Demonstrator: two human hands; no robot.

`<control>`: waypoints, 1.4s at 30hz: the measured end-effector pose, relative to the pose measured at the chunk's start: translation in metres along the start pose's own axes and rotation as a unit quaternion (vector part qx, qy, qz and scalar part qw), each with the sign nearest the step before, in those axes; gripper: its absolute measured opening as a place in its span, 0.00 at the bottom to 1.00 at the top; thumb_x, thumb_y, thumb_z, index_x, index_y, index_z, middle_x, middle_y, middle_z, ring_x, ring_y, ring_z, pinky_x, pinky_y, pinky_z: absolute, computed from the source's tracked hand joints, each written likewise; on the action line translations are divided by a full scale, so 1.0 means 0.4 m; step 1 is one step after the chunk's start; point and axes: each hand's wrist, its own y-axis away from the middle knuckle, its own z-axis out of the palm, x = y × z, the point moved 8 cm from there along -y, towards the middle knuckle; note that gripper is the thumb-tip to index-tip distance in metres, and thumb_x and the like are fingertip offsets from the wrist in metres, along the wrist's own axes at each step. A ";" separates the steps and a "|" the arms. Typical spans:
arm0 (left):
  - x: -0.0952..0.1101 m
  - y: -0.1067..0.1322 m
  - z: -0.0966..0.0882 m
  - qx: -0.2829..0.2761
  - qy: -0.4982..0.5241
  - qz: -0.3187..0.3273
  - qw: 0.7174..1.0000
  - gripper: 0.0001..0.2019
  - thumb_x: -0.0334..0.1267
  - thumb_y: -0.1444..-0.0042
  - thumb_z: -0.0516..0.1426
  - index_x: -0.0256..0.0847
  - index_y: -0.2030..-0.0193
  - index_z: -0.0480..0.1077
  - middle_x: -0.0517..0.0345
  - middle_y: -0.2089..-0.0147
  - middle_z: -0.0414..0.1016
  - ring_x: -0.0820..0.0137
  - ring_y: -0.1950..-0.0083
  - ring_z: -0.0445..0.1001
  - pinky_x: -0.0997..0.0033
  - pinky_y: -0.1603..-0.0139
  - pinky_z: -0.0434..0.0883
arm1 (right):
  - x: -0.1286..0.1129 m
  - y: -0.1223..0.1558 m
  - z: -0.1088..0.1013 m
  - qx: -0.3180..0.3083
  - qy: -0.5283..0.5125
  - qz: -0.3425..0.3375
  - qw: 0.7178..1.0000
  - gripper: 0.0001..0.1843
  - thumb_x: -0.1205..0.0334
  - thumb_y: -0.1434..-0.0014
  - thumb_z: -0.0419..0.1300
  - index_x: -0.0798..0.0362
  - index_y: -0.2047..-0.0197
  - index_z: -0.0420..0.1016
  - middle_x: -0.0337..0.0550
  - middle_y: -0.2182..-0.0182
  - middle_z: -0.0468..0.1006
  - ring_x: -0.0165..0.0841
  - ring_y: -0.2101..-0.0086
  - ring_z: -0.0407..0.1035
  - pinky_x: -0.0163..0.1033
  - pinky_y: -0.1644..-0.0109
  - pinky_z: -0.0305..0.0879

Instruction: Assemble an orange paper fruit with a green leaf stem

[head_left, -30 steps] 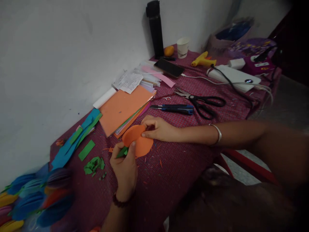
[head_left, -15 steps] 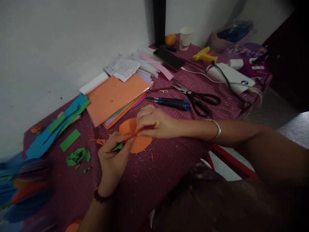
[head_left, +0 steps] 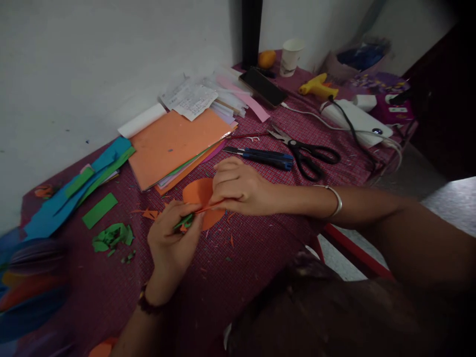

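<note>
My left hand (head_left: 173, 238) is closed in a pinch on the edge of some folded orange paper (head_left: 210, 206), with a small bit of green paper (head_left: 183, 221) showing between its fingers. From the other side my right hand (head_left: 238, 191) pinches the same orange edge, its fingers curled. Behind and below the fingertips is a rounded orange paper shape (head_left: 195, 191); whether it joins the pinched edge is hidden. Orange scraps (head_left: 150, 214) lie left of the hands. A craft knife (head_left: 264, 157) with its blade out and black-handled scissors (head_left: 305, 148) rest beyond my right hand.
A stack of coloured paper (head_left: 174, 144) lies near the wall, topped by a written note (head_left: 193, 99). Blue strips (head_left: 70, 198), a green rectangle (head_left: 99, 210) and crumpled green paper (head_left: 113, 237) lie left. Farther back are a phone (head_left: 263, 87), paper cup (head_left: 291, 57) and yellow glue gun (head_left: 318, 88).
Both hands keep their pinch on the orange paper, with small finger shifts. Less of the rounded orange shape shows at its right side. The camera view has moved slightly.
</note>
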 end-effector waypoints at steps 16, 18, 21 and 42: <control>-0.053 0.012 -0.007 0.006 0.129 -0.102 0.986 0.03 0.36 0.43 0.63 0.42 0.68 0.76 0.62 0.69 0.72 0.75 0.68 0.68 0.74 0.67 0.65 | 0.032 -0.003 -0.021 0.027 -0.091 0.027 0.995 0.13 0.56 0.34 0.59 0.57 0.65 0.73 0.40 0.71 0.75 0.29 0.67 0.67 0.37 0.58 0.58; -0.049 0.010 0.002 -0.010 0.121 -0.093 0.988 0.04 0.36 0.43 0.62 0.42 0.69 0.76 0.63 0.71 0.71 0.76 0.70 0.67 0.75 0.68 0.64 | 0.033 -0.005 -0.006 0.011 -0.096 0.041 0.994 0.11 0.58 0.35 0.60 0.57 0.66 0.72 0.39 0.71 0.74 0.29 0.68 0.66 0.37 0.58 0.57; -0.045 0.007 0.017 -0.030 0.104 -0.094 0.990 0.02 0.37 0.44 0.64 0.43 0.65 0.77 0.62 0.69 0.72 0.74 0.67 0.69 0.74 0.67 0.66 | 0.028 -0.004 0.013 -0.001 -0.099 0.042 0.994 0.11 0.61 0.36 0.60 0.57 0.69 0.71 0.39 0.73 0.72 0.29 0.68 0.65 0.36 0.59 0.56; -0.153 0.051 0.082 0.009 0.344 -0.343 0.874 0.26 0.39 0.56 0.70 0.44 0.49 0.72 0.54 0.51 0.78 0.63 0.50 0.78 0.59 0.47 0.76 | 0.108 0.008 0.009 0.011 -0.147 0.202 0.968 0.09 0.67 0.43 0.60 0.55 0.72 0.64 0.35 0.74 0.65 0.26 0.72 0.59 0.33 0.66 0.51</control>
